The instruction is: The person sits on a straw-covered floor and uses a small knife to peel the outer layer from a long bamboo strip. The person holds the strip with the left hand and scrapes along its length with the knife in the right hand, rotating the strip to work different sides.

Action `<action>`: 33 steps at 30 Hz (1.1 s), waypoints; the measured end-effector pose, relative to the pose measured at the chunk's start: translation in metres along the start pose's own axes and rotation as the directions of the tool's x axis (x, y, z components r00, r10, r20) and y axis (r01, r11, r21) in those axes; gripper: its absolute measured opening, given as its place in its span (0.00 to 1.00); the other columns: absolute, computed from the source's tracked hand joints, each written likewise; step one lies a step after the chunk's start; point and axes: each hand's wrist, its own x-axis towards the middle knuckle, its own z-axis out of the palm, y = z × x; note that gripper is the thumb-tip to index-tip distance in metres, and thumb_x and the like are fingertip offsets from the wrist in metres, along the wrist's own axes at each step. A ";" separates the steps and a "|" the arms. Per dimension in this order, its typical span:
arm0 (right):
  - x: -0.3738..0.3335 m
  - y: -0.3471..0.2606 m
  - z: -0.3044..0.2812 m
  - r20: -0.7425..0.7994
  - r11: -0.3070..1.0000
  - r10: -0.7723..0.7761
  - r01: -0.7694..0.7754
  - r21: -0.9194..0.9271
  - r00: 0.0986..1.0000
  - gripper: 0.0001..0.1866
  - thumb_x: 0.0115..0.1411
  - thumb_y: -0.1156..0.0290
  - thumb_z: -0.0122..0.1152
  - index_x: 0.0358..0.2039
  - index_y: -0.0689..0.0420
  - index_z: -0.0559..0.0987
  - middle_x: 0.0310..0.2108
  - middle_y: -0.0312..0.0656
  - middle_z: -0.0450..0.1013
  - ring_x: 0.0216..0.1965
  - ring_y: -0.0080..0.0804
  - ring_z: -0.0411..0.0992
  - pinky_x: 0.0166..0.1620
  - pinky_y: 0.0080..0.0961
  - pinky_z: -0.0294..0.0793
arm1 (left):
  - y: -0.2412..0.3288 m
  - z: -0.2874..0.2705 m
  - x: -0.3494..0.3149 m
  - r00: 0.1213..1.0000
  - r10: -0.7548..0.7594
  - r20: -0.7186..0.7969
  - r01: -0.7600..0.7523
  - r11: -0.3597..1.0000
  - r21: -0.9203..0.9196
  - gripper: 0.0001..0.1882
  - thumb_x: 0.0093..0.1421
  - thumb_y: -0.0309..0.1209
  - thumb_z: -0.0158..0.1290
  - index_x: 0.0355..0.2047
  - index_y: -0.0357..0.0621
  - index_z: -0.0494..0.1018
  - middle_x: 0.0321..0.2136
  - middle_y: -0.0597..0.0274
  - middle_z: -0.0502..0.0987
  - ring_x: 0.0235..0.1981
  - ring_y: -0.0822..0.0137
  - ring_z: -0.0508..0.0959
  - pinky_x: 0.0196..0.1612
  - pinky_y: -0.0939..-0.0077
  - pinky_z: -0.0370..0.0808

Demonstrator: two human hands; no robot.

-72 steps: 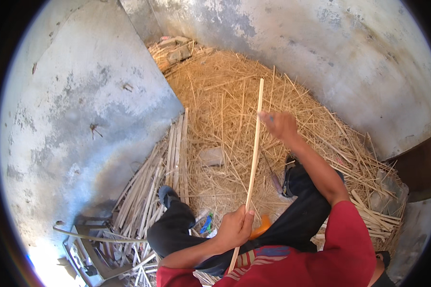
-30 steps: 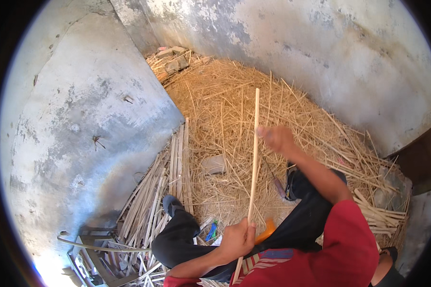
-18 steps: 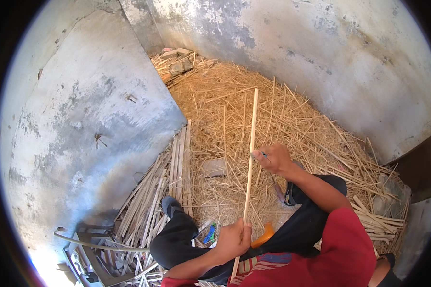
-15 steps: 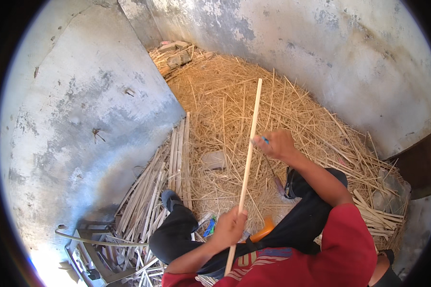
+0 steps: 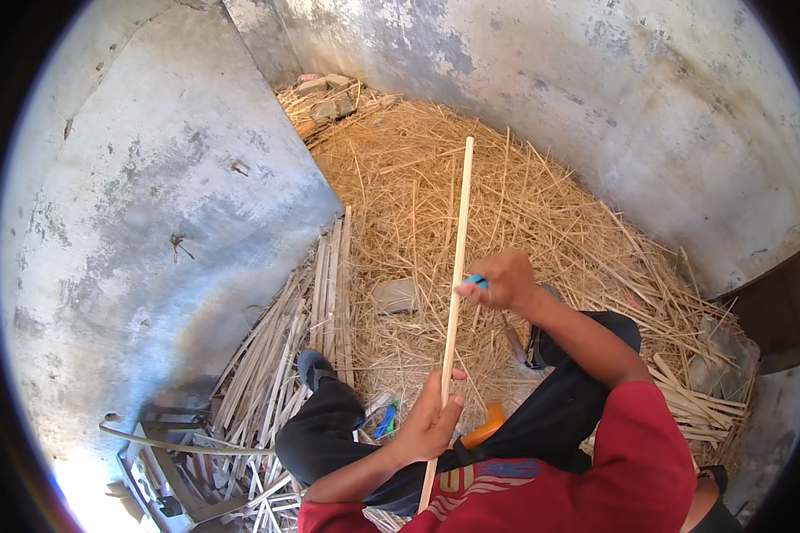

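Observation:
A long pale wooden strip [image 5: 462,213], perhaps split bamboo, stands almost upright in front of me, its lower end by my red shirt. My left hand [image 5: 429,422] is wrapped round its lower part, the thumb and fingertips at the strip's right side. Beside the strip's middle, my right hand [image 5: 504,279] is closed on a small blue-handled tool [image 5: 476,282]. The tool's tip is close to the strip; its blade cannot be made out, nor whether it touches the wood. An orange curved handle [image 5: 484,427] lies by my lap, just right of the left hand.
Straw-like shavings [image 5: 400,169] cover the floor. A bundle of pale strips [image 5: 271,355] lies at the left, more cut strips [image 5: 698,400] at the right. A metal frame [image 5: 164,471] stands lower left. A brick-like block [image 5: 395,296] sits among the shavings. Grey walls [image 5: 596,107] curve round.
The strip's top has swung slightly left. My right hand has come down a little along the strip and turned, showing more of the blue handle. My left hand's grip has loosened slightly.

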 end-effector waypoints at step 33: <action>0.066 0.139 -0.068 -0.310 0.813 0.525 -0.575 -0.093 0.792 0.41 0.65 0.37 0.26 0.21 0.56 0.78 0.12 0.42 0.67 0.14 0.35 0.65 0.23 0.42 0.68 | 0.004 0.049 -0.073 0.963 -0.138 0.231 0.151 0.988 -0.041 0.18 0.67 0.29 0.43 0.55 0.43 0.55 0.25 0.69 0.67 0.23 0.81 0.66 0.28 0.85 0.65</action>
